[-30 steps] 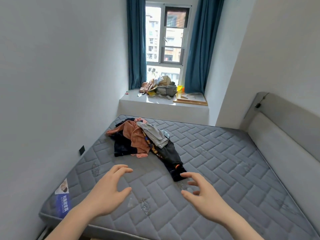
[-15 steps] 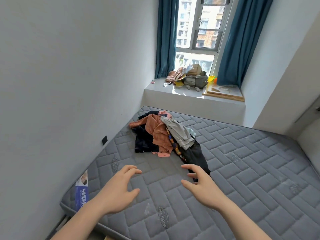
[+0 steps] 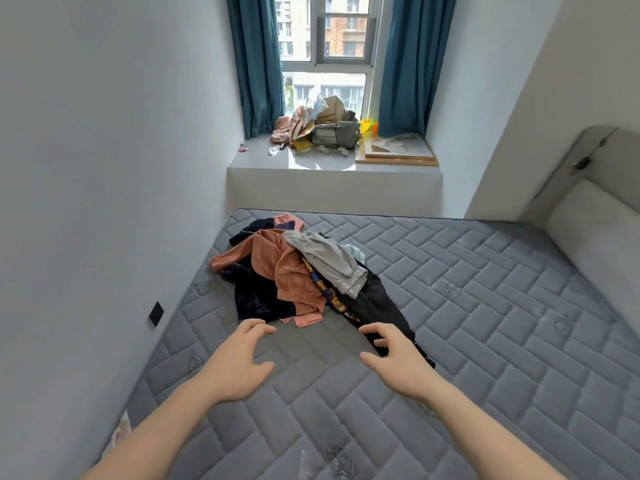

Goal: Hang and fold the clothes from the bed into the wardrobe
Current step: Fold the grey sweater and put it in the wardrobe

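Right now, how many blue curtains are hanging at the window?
2. One long blue curtain hangs on the left side of the window, the other blue curtain on the right. Their tops are out of frame.

One head-worn wide-angle view looks forward and down across the mattress (image 3: 450, 323) toward the window (image 3: 325, 39).

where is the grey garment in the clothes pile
In the head view, the grey garment lies on top of the pile's right side, between the orange top and the black trousers.
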